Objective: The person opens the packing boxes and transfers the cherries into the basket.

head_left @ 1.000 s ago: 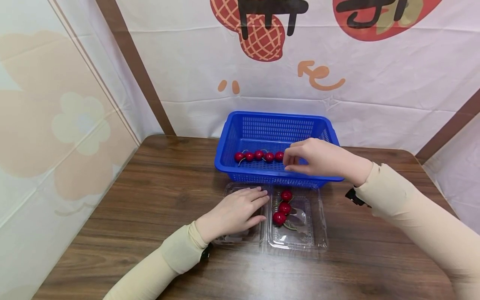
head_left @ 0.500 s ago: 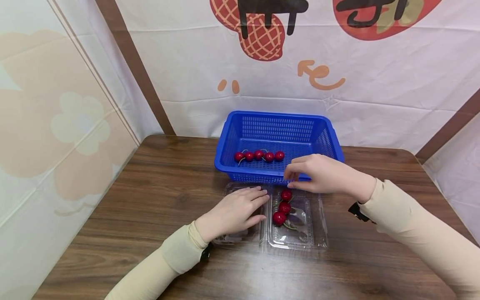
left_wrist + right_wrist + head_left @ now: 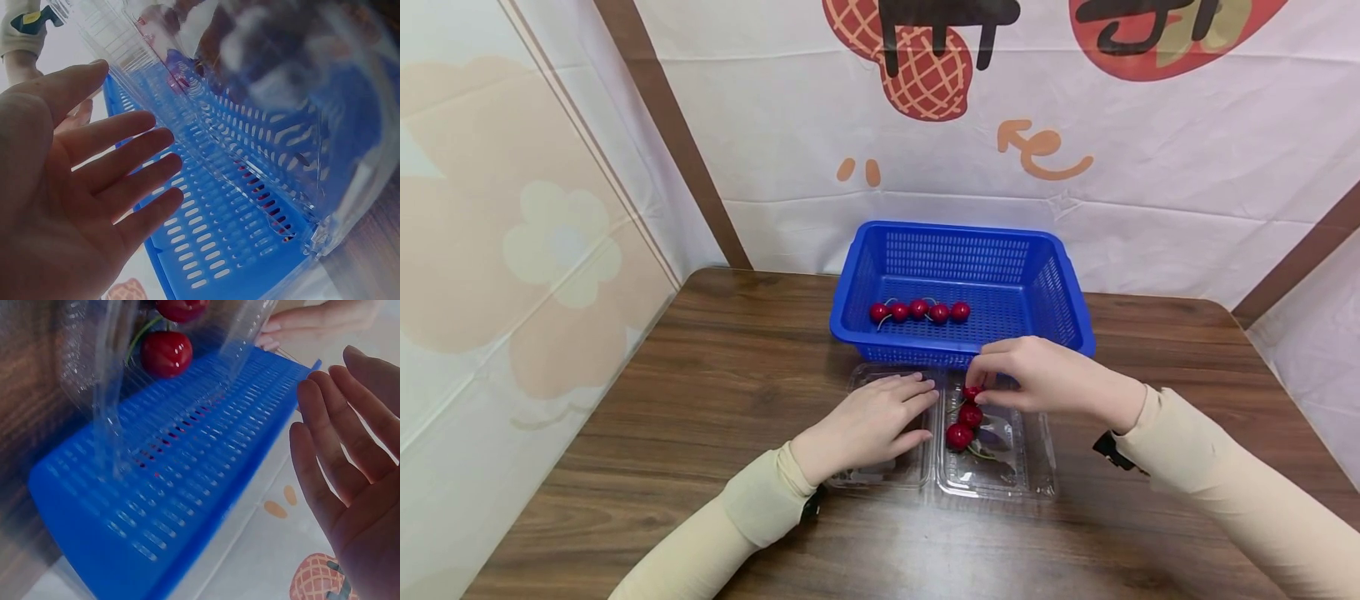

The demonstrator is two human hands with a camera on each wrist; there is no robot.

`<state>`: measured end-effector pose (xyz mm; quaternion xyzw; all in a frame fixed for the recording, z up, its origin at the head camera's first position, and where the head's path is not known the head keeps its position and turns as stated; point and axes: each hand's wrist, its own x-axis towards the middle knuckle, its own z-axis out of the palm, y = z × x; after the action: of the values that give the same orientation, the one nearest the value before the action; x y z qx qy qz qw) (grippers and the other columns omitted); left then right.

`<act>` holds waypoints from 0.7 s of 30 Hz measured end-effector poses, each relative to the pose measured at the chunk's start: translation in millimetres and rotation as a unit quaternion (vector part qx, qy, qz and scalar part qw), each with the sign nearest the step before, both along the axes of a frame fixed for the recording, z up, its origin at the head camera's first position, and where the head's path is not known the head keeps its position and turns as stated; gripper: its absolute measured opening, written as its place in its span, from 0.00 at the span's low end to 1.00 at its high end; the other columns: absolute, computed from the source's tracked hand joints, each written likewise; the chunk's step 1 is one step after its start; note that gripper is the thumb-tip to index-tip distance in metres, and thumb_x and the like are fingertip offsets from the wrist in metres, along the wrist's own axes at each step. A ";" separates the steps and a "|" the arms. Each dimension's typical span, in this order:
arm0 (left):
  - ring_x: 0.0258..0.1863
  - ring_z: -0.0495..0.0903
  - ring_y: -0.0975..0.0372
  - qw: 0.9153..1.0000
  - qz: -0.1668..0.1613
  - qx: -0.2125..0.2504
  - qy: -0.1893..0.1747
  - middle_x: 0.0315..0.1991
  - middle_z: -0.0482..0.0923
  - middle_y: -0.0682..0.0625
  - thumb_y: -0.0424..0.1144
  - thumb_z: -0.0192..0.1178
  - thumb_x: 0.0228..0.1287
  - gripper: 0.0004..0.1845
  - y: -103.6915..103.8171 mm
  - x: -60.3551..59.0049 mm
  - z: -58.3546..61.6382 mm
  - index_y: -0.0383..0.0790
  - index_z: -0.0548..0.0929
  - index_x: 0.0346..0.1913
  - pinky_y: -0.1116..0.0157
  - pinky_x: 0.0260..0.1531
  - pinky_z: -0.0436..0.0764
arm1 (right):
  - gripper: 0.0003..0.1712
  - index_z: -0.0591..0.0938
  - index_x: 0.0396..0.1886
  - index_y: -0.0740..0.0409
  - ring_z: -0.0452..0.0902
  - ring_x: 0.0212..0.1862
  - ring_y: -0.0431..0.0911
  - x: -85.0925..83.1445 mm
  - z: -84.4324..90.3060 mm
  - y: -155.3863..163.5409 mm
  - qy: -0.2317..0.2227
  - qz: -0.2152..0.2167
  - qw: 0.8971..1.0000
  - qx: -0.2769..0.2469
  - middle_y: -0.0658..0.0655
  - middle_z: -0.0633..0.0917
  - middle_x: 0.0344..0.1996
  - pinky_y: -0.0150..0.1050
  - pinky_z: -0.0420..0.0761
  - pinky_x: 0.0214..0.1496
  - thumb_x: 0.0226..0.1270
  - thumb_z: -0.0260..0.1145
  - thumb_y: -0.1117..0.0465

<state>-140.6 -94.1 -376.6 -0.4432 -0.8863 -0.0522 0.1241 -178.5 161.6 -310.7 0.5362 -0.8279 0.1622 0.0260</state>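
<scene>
A clear hinged plastic box (image 3: 985, 487) lies unfolded on the table, in front of a blue basket (image 3: 842, 333). Its right half holds three red cherries (image 3: 959, 437) with green stems. My left hand (image 3: 872, 421) lies flat over the left half, fingers spread; the left wrist view shows this hand (image 3: 94, 169) with straight fingers. Over the back of the right half is my right hand (image 3: 1037, 375), its fingertips overlapping the rearmost cherry. In the right wrist view the hand (image 3: 353, 456) has relaxed fingers, apart from the cherry (image 3: 165, 353) and with nothing held.
More cherries (image 3: 919, 309) lie in a row along the basket's near side. A printed cloth wall (image 3: 790, 233) hangs right behind the basket, and another stands at left. Brown wooden tabletop (image 3: 715, 375) extends on both sides.
My right hand has come out of the basket, back towards me, and down over the right half of the box. The left hand and the cherries that show have stayed in place.
</scene>
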 end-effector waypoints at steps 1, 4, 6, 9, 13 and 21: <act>0.62 0.74 0.54 1.000 -0.001 0.001 0.000 0.59 0.77 0.45 0.52 0.58 0.64 0.25 0.0 -0.1 0.1 0.39 0.78 0.58 0.59 0.63 0.71 | 0.05 0.82 0.36 0.47 0.80 0.35 0.36 0.4 -1.9 0.1 -0.002 0.000 1.000 -0.001 0.42 0.83 0.32 0.33 0.82 0.39 0.61 0.68 0.57; 0.61 0.74 0.54 1.000 -0.001 0.002 0.000 0.59 0.77 0.45 0.52 0.58 0.64 0.25 -0.2 -0.2 0.2 0.39 0.78 0.58 0.59 0.63 0.72 | 0.05 0.82 0.36 0.49 0.81 0.35 0.37 0.8 -7.4 0.4 -0.006 0.008 1.000 -0.003 0.45 0.84 0.33 0.31 0.82 0.39 0.61 0.68 0.57; 0.62 0.74 0.54 1.000 -0.001 0.002 -0.003 0.59 0.77 0.45 0.52 0.58 0.64 0.25 -0.5 -0.1 0.4 0.39 0.78 0.58 0.58 0.63 0.72 | 0.06 0.82 0.36 0.49 0.81 0.36 0.37 1.4 -10.4 0.3 -0.011 0.011 1.000 -0.003 0.46 0.84 0.33 0.31 0.82 0.39 0.60 0.69 0.58; 0.62 0.74 0.54 1.000 0.001 0.001 -0.005 0.59 0.77 0.45 0.52 0.58 0.64 0.25 -0.9 0.1 0.6 0.39 0.78 0.58 0.58 0.63 0.72 | 0.07 0.82 0.36 0.51 0.81 0.35 0.37 2.0 -15.6 0.0 -0.020 0.021 1.000 -0.006 0.48 0.84 0.32 0.31 0.82 0.39 0.58 0.70 0.60; 0.62 0.74 0.54 1.000 0.001 -0.003 -0.006 0.59 0.77 0.45 0.52 0.57 0.65 0.26 -0.9 0.4 0.6 0.39 0.78 0.58 0.58 0.63 0.72 | 0.07 0.82 0.35 0.53 0.82 0.34 0.39 2.5 -24.3 -0.4 -0.025 0.038 0.999 -0.013 0.49 0.84 0.31 0.32 0.83 0.38 0.57 0.71 0.61; 0.62 0.74 0.54 1.000 -0.003 -0.004 -0.007 0.59 0.77 0.45 0.52 0.57 0.65 0.25 -0.2 0.9 1.0 0.39 0.78 0.58 0.58 0.63 0.72 | 0.07 0.84 0.35 0.54 0.81 0.35 0.38 3.3 -41.1 -1.1 -0.018 0.029 0.999 0.010 0.48 0.85 0.32 0.32 0.82 0.40 0.57 0.71 0.60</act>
<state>-139.7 -94.3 -375.6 -0.4463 -0.8858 -0.0519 0.1160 -175.2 160.5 -351.8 0.5569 -0.8141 0.1646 0.0014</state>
